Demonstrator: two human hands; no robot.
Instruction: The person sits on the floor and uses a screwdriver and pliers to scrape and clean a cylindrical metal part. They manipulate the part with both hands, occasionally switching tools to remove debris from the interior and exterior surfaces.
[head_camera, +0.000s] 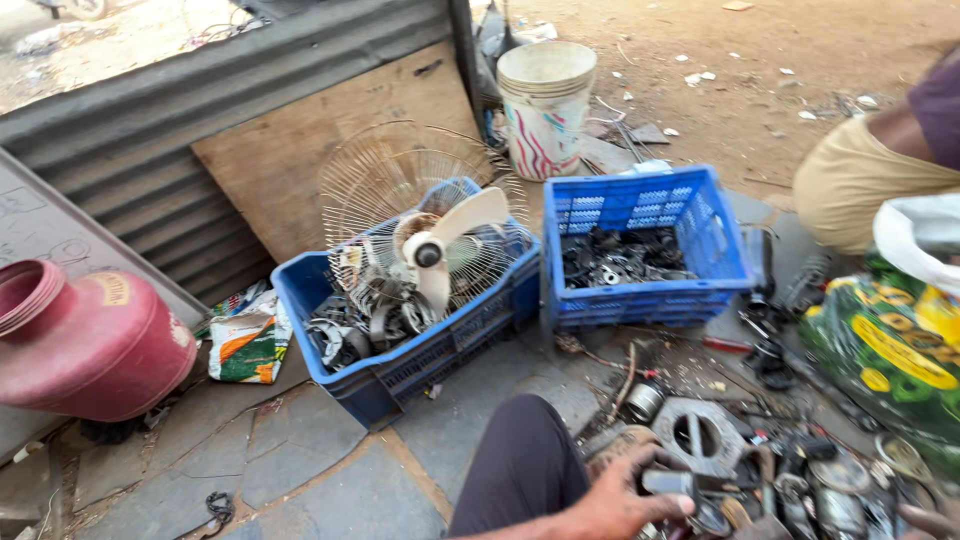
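My left hand is low in the view beside my dark-trousered knee, its fingers closed around a small dark metal part. It hovers over a heap of scrap motor parts, close to a grey metal housing with a round hole. Only a sliver of my right hand shows at the bottom right edge, and its fingers are hidden.
A dark blue crate holds a cream-bladed fan with a wire guard. A brighter blue crate holds metal pieces. Around them are a white bucket, a red pot, a green-yellow bag and another person's tan-trousered knee.
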